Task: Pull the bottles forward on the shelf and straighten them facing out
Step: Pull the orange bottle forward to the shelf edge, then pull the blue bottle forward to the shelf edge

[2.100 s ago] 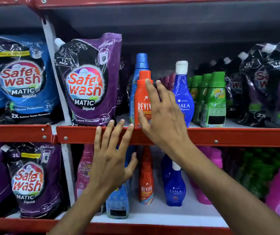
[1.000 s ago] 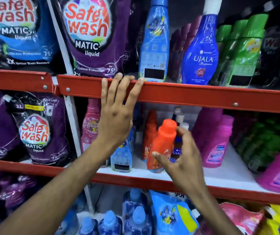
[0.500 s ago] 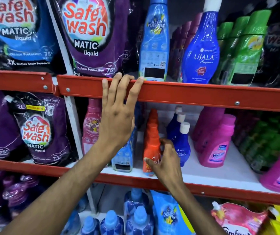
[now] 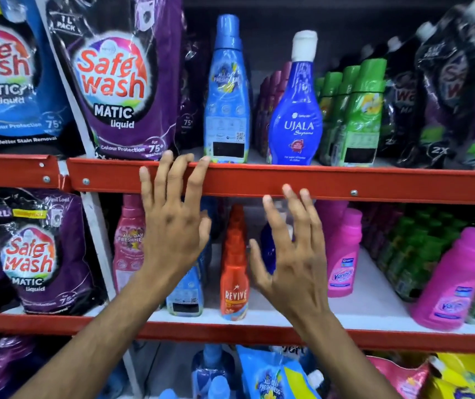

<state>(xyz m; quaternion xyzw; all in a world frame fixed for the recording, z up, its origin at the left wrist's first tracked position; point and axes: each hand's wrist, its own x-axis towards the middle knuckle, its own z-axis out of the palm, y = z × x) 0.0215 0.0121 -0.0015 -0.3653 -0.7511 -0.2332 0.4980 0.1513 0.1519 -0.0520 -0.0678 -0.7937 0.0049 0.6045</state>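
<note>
An orange Revive bottle (image 4: 234,272) stands upright at the front of the middle shelf (image 4: 368,312), label facing out. My right hand (image 4: 294,254) hovers just right of it, fingers spread, holding nothing, and partly hides a dark blue bottle (image 4: 268,249). My left hand (image 4: 173,226) is open with its fingertips on the red rail (image 4: 259,182) of the upper shelf. It covers part of a light blue bottle (image 4: 186,295). Above stand a tall light blue bottle (image 4: 227,93) and a blue Ujala bottle (image 4: 296,110).
Purple and blue Safewash pouches (image 4: 115,82) fill the left side of both shelves. Pink Vanish bottles (image 4: 342,254) and green bottles (image 4: 357,116) stand to the right. A pink bottle (image 4: 128,243) stands left of my left hand. More bottles and pouches sit on the lowest shelf.
My right hand has let go of the orange Revive bottle, now standing at the shelf front, and lifted away with fingers spread. My left hand stays on the red rail.
</note>
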